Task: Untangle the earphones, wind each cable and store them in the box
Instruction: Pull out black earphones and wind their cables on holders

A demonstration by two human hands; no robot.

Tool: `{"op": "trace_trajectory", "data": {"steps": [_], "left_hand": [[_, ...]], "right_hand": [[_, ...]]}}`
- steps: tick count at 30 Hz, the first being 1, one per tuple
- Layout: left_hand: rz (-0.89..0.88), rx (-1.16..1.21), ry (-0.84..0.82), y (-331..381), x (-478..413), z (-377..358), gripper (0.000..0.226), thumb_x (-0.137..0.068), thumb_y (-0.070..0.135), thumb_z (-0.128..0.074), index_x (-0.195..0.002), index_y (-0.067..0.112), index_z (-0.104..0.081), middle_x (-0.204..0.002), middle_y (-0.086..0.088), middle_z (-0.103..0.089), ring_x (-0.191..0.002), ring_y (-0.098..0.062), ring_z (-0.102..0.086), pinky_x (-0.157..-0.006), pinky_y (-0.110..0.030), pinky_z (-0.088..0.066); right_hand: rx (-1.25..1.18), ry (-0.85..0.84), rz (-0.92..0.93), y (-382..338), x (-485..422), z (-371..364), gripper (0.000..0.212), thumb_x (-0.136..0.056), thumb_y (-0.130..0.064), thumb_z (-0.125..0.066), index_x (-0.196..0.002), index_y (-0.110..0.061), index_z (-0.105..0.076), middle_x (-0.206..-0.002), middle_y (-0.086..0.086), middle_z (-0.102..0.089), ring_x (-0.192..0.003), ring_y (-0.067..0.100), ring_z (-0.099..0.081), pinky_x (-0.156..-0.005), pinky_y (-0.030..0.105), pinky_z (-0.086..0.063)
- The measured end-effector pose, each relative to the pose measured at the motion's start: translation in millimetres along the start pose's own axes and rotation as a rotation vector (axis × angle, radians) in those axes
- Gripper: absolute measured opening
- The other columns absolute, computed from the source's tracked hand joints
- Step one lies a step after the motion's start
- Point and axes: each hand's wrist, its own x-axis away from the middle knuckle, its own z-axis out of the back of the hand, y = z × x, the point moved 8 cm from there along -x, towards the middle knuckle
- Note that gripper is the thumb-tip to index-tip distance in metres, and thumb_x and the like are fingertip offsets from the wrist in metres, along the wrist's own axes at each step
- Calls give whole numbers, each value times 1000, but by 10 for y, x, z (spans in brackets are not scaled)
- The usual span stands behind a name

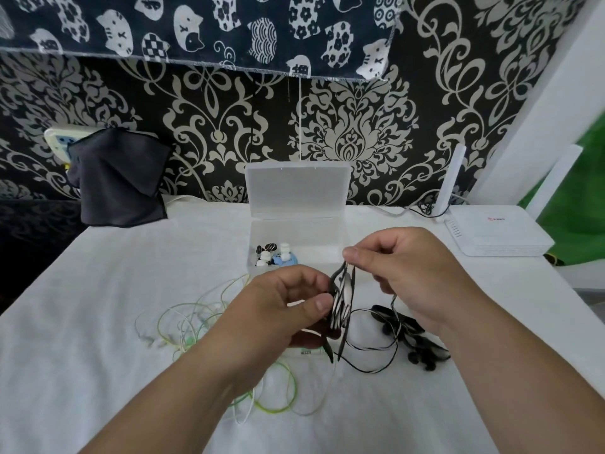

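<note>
The left hand [281, 309] has its fingers and thumb curled round the lower part of a partly wound black-and-white cable [342, 298]. The right hand [412, 276] pinches the top of those loops between thumb and forefinger, its other fingers curled under. The 2 hands hold the bundle upright, above the bench [98, 290] and just in front of the box [327, 237].

The rest of the cable trails down to the white cloth, where its dark earbuds [422, 352] lie below the right wrist. A second pair, the green-and-white earphones [183, 326], lies in loose tangled loops under and left of the left forearm.

The clear box stands open, its lid [296, 188] upright against the patterned wall, with small ear tips [273, 253] in its left corner. A white router [497, 237] sits at the right, and a dark cloth [121, 181] hangs at the left.
</note>
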Motion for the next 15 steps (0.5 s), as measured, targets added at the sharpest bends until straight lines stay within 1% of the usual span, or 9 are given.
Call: {"op": "trace_trajectory", "data": {"steps": [1, 2, 4, 5, 8, 9, 10, 12, 15], "left_hand": [[-7, -16, -12, 5, 2, -7, 8, -83, 15, -69, -91, 12, -69, -87, -11, -69, -75, -25, -68, -72, -41, -53], [-10, -34, -21, 10, 4, -11, 5, -86, 12, -68, -87, 17, -71, -84, -7, -69, -73, -22, -68, -69, -38, -54], [-9, -67, -33, 6, 9, -7, 17, -89, 9, -67, -80, 23, -72, -79, -1, -69, -69, -17, -67, -64, -30, -52], [-11, -72, -40, 2, 7, -10, 18, -89, 8, -68, -80, 23, -73, -79, -1, -69, -69, -18, -67, -63, -30, -52], [-17, -36, -70, -1, 14, -28, 5, -84, 15, -74, -88, 16, -72, -88, -12, -70, -78, -32, -68, -67, -37, -54], [-23, -31, -73, -7, 16, -28, 10, -80, 19, -73, -90, 14, -71, -89, -13, -69, -81, -35, -67, -68, -38, -54], [-21, -28, -78, -17, 16, -29, 13, -78, 21, -72, -90, 14, -71, -89, -12, -69, -82, -35, -66, -68, -37, -54], [-27, -25, -91, -15, 21, -47, 12, -78, 20, -70, -88, 15, -72, -87, -10, -68, -81, -31, -65, -68, -37, -53], [-33, 18, -134, 23, 39, -103, 11, -79, 17, -69, -88, 11, -71, -87, -12, -68, -75, -26, -64, -67, -36, -53]], "right_hand": [[-35, -19, -27, 28, -5, -32, 16, -77, -26, -81, -68, -16, -74, -51, -9, -47, -53, 11, -40, -54, 25, -32], [-61, -34, -48, 54, -6, -62, 16, -77, -26, -82, -65, -17, -74, -54, -5, -46, -57, 16, -37, -54, 28, -30], [-76, -49, -82, 99, -9, -103, 17, -76, -25, -82, -63, -18, -73, -55, -2, -45, -57, 17, -36, -52, 29, -31], [-78, -51, -105, 129, -10, -120, 18, -76, -25, -82, -63, -17, -72, -55, -1, -45, -55, 16, -36, -50, 27, -31], [-178, -97, -231, 249, 7, -227, 19, -77, -22, -80, -71, -9, -68, -49, -2, -43, -43, 10, -32, -43, 21, -27], [-231, -121, -279, 286, 16, -272, 20, -77, -20, -80, -74, -6, -66, -46, -4, -40, -40, 8, -30, -41, 20, -24], [-272, -147, -317, 314, 23, -309, 22, -74, -20, -80, -75, -6, -63, -45, -5, -37, -39, 8, -27, -41, 20, -21], [-323, -200, -357, 339, 36, -359, 30, -62, -25, -81, -72, -7, -60, -46, -3, -34, -40, 9, -24, -42, 21, -17], [-373, -265, -383, 343, 55, -410, 46, -51, -29, -85, -78, -4, -58, -59, 6, -32, -48, 13, -22, -43, 21, -16]]}}
